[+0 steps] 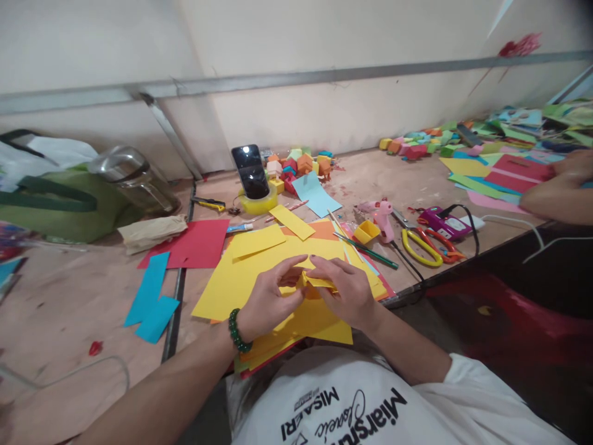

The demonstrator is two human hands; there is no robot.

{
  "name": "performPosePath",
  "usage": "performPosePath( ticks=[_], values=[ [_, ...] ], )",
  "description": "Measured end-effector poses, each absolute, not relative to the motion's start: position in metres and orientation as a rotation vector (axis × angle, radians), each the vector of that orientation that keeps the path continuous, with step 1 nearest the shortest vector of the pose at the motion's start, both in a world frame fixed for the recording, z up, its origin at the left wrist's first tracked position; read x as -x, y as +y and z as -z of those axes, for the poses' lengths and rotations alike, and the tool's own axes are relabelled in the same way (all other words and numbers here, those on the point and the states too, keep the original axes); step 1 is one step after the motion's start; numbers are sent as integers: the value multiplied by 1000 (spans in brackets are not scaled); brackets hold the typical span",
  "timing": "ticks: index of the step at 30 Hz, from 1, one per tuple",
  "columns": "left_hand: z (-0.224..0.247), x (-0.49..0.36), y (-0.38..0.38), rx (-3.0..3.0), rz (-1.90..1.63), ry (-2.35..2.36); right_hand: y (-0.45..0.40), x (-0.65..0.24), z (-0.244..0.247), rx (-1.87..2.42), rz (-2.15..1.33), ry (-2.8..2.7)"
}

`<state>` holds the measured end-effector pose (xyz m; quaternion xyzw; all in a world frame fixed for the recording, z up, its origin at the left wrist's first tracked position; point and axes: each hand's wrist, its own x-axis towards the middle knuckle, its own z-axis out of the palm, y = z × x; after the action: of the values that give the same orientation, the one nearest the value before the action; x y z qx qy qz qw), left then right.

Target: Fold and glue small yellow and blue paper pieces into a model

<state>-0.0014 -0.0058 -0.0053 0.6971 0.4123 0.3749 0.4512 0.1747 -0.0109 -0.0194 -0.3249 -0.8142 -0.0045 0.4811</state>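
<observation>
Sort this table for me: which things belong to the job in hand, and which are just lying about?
Probably in the job:
folded yellow paper, in left hand and right hand
yellow sheets under the hands
pink glue gun and scissors, lying close by

Probably just lying about:
phone
green bag
metal-lidded jar

matt folded paper (319, 283) (glossy phone screen (251, 173))

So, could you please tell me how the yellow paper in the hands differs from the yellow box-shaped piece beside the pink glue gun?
The yellow paper is held between the left hand and right hand, while the yellow box-shaped piece rests beside the pink glue gun. The hands partly hide the yellow paper; the yellow box-shaped piece is mostly uncovered. Both are yellow.
</observation>
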Motion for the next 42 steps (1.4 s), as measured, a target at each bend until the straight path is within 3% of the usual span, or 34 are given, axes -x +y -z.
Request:
performPosePath(
  ticks=[42],
  values=[
    [2,2,-3,-1786,-918,1075,-13,-164,28,1033,-269,-1811]
  ],
)
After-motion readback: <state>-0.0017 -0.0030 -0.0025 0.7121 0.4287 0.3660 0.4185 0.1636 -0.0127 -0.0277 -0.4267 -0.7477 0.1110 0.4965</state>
